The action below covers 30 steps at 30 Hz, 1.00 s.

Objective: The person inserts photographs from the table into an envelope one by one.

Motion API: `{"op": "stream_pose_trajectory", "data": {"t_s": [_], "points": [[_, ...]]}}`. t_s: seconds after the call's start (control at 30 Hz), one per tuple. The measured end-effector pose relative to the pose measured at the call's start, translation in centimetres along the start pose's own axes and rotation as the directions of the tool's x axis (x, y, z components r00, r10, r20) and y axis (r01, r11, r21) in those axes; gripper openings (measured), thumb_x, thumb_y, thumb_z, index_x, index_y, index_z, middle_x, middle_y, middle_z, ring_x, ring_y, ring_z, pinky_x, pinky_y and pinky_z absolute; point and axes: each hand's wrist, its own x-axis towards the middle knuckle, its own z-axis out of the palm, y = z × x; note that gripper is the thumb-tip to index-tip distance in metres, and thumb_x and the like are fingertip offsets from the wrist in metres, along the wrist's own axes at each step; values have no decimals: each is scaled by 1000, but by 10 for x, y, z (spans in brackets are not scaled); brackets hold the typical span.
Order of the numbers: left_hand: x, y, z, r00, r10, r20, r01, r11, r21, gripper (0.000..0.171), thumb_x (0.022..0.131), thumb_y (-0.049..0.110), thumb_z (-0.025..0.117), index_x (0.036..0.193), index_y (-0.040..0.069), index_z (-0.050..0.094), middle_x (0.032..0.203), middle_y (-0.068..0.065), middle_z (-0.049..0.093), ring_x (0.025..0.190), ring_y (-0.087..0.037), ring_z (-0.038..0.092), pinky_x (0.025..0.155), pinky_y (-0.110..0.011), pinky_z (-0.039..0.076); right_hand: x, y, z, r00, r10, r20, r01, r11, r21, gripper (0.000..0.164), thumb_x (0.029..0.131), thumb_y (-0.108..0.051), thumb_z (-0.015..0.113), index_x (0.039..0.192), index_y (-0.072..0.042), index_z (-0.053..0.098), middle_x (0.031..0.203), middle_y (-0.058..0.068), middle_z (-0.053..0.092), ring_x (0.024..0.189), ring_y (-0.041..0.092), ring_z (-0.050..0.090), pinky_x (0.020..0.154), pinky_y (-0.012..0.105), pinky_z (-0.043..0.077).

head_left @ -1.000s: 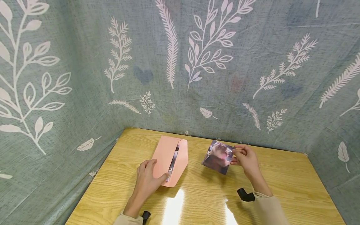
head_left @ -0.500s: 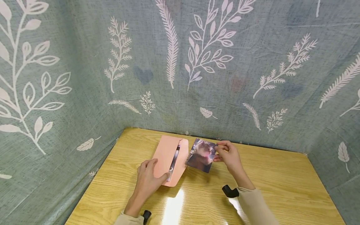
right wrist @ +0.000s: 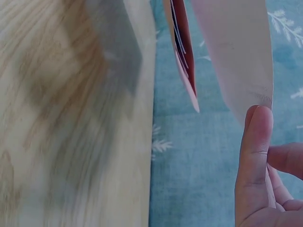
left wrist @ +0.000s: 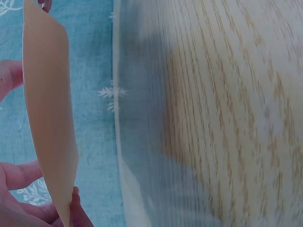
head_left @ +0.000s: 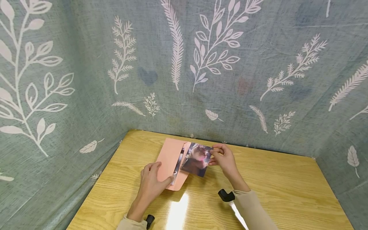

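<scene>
A pink envelope point(head_left: 166, 156) is in my left hand point(head_left: 149, 187), whose fingers are at its left edge and thumb by the opening near its lower end. Its flap is folded out to the right, and a strip of photo cards point(head_left: 178, 164) shows in the opening. With my right hand point(head_left: 226, 161) I pinch a square, dark purple and pink photo card point(head_left: 196, 162) by its right edge. That card overlaps the flap in the head view. The right wrist view shows its pale back point(right wrist: 241, 52) beside the envelope's gaping mouth point(right wrist: 182, 56), where several thin edges are visible.
Beneath both hands is a wood-grain table point(head_left: 276, 182) with bright glare near its front. A grey-green curtain point(head_left: 184, 108) with white leaf prints hangs behind the table and along its left side. Black wrist-worn pieces point(head_left: 226, 195) stick out by both sleeves.
My right hand has carried the photo card left, from well apart from the envelope to over its flap. The left hand and envelope have stayed nearly in place.
</scene>
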Motion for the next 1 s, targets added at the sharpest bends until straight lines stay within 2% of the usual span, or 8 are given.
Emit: {"op": "stream_pose_trajectory", "data": {"t_s": [0.23, 0.5, 1.0], "points": [[0, -1, 0, 1000, 5, -4, -5, 1000, 4, 80, 75, 51, 83, 138, 9, 57, 140, -20, 41, 126, -37, 36, 95, -56, 40, 0, 4, 9, 1000, 11, 2, -11, 1000, 17, 22, 97, 3, 60, 118, 9, 54, 89, 19, 64, 56, 22, 67, 59, 44, 58], [0, -1, 0, 1000, 3, -5, -3, 1000, 3, 80, 75, 52, 83, 138, 9, 57, 140, -19, 42, 126, -36, 36, 95, -56, 40, 1, 8, 19, 999, 32, 5, -32, 999, 8, 26, 97, 1, 61, 121, 8, 55, 93, 18, 64, 57, 22, 68, 57, 38, 58], [0, 1, -1, 1000, -8, 4, 8, 1000, -6, 80, 75, 49, 84, 138, 9, 57, 141, -19, 41, 127, -35, 36, 96, -55, 40, 2, 17, 35, 998, 49, 41, -49, 999, 4, 29, 97, 0, 62, 123, 10, 53, 91, 19, 63, 55, 24, 66, 65, 54, 57]]}}
